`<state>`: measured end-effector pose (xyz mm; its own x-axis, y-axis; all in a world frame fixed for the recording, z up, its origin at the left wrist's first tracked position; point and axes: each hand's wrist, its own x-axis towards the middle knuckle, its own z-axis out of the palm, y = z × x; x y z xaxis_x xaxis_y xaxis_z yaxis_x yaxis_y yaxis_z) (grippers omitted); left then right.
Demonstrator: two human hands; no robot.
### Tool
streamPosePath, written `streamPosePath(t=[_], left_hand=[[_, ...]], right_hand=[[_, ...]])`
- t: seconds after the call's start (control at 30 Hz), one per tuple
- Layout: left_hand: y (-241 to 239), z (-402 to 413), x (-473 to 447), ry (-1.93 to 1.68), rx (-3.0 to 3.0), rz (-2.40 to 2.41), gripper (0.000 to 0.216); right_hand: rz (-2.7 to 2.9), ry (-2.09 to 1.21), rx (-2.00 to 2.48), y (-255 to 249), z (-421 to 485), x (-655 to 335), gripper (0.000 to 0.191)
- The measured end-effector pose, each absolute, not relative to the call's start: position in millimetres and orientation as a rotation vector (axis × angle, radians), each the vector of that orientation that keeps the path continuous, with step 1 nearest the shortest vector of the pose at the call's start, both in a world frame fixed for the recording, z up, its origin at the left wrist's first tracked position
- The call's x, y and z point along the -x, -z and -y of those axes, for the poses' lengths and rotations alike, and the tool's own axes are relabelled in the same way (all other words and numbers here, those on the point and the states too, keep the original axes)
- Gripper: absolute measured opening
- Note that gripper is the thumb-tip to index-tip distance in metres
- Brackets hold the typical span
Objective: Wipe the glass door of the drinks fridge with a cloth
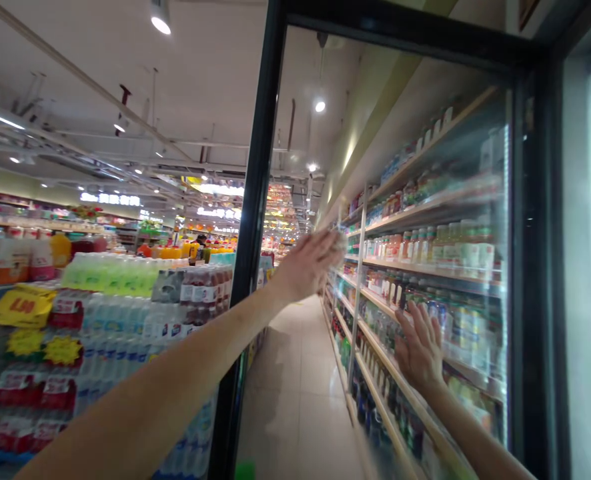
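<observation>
Black framing is edging the near glass door (380, 193). Our left hand (309, 263), blurred, is holding seemingly a whitish cloth (340, 248) under half-open fingers; our right hand (420, 340) is facing the door, spread open, seemingly empty. Haze (440, 190) at right may be meaning more is left; what is done we cannot tell.

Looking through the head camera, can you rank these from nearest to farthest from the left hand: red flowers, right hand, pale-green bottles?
From the left hand:
1. Right hand, lower right.
2. Pale-green bottles, stacked on the left.
3. Red flowers, left, farther back.
</observation>
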<state>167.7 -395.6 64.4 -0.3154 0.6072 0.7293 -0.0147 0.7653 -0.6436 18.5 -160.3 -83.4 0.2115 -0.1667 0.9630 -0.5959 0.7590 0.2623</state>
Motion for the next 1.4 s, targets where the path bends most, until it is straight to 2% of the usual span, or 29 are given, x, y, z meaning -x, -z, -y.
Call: streamPosePath(t=[0.07,0.2,0.23,0.37,0.53,0.67,0.83,0.97,1.13,1.3,1.4], left_hand=[[-60,395,-166,-0.532,0.293,1.748,0.051],[-50,391,-162,-0.882,0.863,1.845,0.051],[-50,391,-161,-0.879,0.864,1.848,0.051],[-58,389,-160,-0.51,0.344,1.753,0.05],[-52,384,-158,-0.859,0.873,1.848,0.048],[-46,379,-158,-0.504,0.322,1.807,0.052],[-36,377,-158,-0.865,0.852,1.916,0.047],[-45,386,-161,-0.519,0.303,1.793,0.049],[-27,395,-165,-0.915,0.955,1.897,0.05],[-22,403,-171,-0.658,0.611,1.932,0.053],[-13,403,-174,-0.777,0.86,1.93,0.047]], right_hand=[[1.354,-0.346,-0.688,83,161,-19,0.064],[1.345,-0.35,-0.686,83,162,-20,0.062],[1.348,-0.346,-0.681,83,162,-20,0.061],[1.355,-0.334,-0.673,82,162,-21,0.062],[1.364,-0.343,-0.671,81,162,-23,0.062],[1.353,-0.361,-0.672,82,161,-23,0.062],[1.364,-0.361,-0.688,83,161,-21,0.062],[1.352,-0.358,-0.676,82,161,-21,0.062],[1.364,-0.363,-0.673,81,162,-23,0.062],[1.358,-0.369,-0.667,81,162,-24,0.062],[1.35,-0.36,-0.672,80,162,-24,0.061]])
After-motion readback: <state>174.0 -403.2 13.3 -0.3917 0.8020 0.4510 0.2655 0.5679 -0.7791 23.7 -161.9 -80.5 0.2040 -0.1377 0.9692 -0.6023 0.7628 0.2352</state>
